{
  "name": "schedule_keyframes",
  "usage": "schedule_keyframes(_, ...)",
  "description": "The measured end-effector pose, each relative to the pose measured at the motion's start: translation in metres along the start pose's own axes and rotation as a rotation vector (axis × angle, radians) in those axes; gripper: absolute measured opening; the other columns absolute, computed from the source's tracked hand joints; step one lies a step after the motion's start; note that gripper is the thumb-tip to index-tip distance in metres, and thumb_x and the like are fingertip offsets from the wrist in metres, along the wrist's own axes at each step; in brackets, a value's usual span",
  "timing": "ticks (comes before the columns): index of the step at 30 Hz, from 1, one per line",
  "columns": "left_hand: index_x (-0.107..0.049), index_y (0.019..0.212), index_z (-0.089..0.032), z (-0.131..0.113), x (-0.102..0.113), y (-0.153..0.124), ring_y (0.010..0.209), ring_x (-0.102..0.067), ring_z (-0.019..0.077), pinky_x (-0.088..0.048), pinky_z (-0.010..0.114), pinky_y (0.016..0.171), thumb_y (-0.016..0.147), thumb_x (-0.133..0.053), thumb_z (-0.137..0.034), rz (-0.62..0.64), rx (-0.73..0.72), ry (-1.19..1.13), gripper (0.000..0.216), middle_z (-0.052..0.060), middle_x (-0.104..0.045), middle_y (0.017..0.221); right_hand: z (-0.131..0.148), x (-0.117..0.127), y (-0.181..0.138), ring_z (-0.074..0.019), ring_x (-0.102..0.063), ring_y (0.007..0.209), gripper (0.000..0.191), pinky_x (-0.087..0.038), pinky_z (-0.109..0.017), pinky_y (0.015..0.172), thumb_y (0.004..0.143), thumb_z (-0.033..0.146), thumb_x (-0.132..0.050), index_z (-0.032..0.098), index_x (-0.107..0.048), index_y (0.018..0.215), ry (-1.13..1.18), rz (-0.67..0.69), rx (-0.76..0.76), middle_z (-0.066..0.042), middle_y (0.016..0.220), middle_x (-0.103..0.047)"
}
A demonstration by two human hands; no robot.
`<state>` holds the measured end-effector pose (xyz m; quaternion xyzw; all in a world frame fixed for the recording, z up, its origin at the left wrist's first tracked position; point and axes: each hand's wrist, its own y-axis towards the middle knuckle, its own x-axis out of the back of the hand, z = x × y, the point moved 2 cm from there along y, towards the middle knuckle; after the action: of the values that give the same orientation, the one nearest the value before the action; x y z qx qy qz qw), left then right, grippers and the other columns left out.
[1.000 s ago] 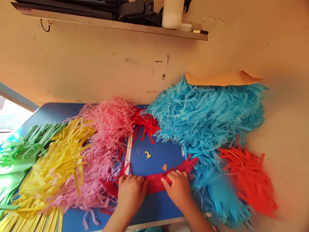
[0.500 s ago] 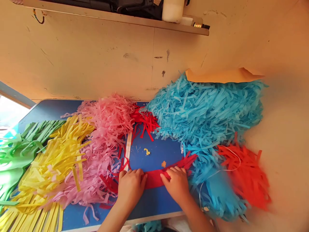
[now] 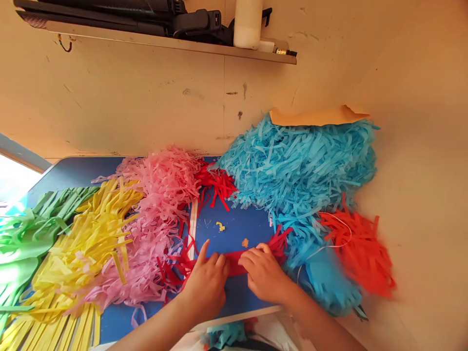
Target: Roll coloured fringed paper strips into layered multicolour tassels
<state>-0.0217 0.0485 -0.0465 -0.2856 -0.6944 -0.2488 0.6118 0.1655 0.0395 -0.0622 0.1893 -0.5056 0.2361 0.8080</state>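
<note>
A red tissue-paper strip (image 3: 235, 263) with fringed ends lies across the blue table near its front edge. My left hand (image 3: 209, 285) is closed on the left part of it, with one finger pointing up and away. My right hand (image 3: 263, 273) grips the strip a little to the right, its fingers curled over the paper. A short span of flat red paper shows between the two hands. Loose red fringe (image 3: 281, 243) sticks out past my right hand, and more red strands spread to the left, against the pink fringe (image 3: 146, 258). My fingertips are partly hidden.
Yellow fringe (image 3: 80, 239) and green fringe (image 3: 25, 234) cover the left side. A large light-blue fringe pile (image 3: 303, 165) stands at back right, above orange-red fringe (image 3: 361, 251) and white string (image 3: 343, 224). A wall shelf (image 3: 164, 45) holds a white container (image 3: 247, 24).
Both hands have shifted on the red strip, and less paper shows between them. One left finger now points up. The view has tilted, showing more of the shelf.
</note>
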Motion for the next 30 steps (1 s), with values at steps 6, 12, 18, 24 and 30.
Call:
schedule_keyframes(6, -0.068, 0.102, -0.021, 0.005, -0.020, -0.013, 0.080, -0.064, 0.0222, -0.010, 0.065, 0.117, 0.087, -0.047, -0.007, -0.172, 0.167, 0.023, 0.029, 0.005, -0.071, 0.088, -0.019, 0.001, 0.006, -0.0208, -0.059, 0.098, 0.033, -0.032, -0.039, 0.095, 0.071, 0.004, -0.052, 0.023, -0.063, 0.096, 0.057, -0.034, -0.050, -0.003, 0.102, -0.069)
schedule_keyframes(12, -0.069, 0.097, -0.025, 0.016, -0.021, -0.023, 0.091, -0.069, 0.0211, -0.004, 0.061, 0.120, 0.087, -0.047, -0.009, -0.341, 0.219, -0.172, 0.029, 0.001, -0.076, 0.097, -0.026, 0.001, 0.006, -0.0177, -0.062, 0.093, 0.032, -0.030, -0.039, 0.103, 0.070, 0.005, -0.054, 0.025, -0.067, 0.093, 0.123, -0.083, -0.105, 0.000, 0.095, -0.068)
schedule_keyframes(18, -0.072, 0.096, -0.022, 0.014, -0.020, -0.021, 0.087, -0.071, 0.0203, -0.004, 0.062, 0.120, 0.094, -0.052, -0.020, -0.371, 0.186, -0.139, 0.020, 0.002, -0.077, 0.096, -0.025, 0.003, 0.004, -0.0193, -0.062, 0.099, 0.023, -0.022, -0.044, 0.111, 0.074, 0.028, -0.074, 0.027, -0.070, 0.097, 0.137, -0.071, -0.071, 0.000, 0.099, -0.066)
schedule_keyframes(24, -0.073, 0.099, -0.025, 0.029, -0.022, -0.026, 0.089, -0.071, 0.0169, -0.004, 0.057, 0.122, 0.098, -0.047, -0.019, -0.375, 0.058, -0.156, 0.027, 0.000, -0.078, 0.099, -0.033, 0.003, 0.005, -0.0145, -0.063, 0.092, 0.010, -0.025, -0.041, 0.108, 0.087, 0.020, -0.068, 0.028, -0.073, 0.089, 0.148, -0.070, -0.099, 0.003, 0.094, -0.070)
schedule_keyframes(30, -0.072, 0.096, -0.024, 0.035, -0.017, -0.026, 0.092, -0.069, 0.0161, -0.019, 0.053, 0.118, 0.099, -0.043, -0.023, -0.338, 0.121, -0.284, 0.029, 0.000, -0.076, 0.097, -0.035, -0.001, 0.008, -0.0123, -0.062, 0.086, 0.015, -0.029, -0.037, 0.103, 0.091, 0.020, -0.065, 0.026, -0.073, 0.080, 0.202, -0.119, -0.138, 0.004, 0.088, -0.069)
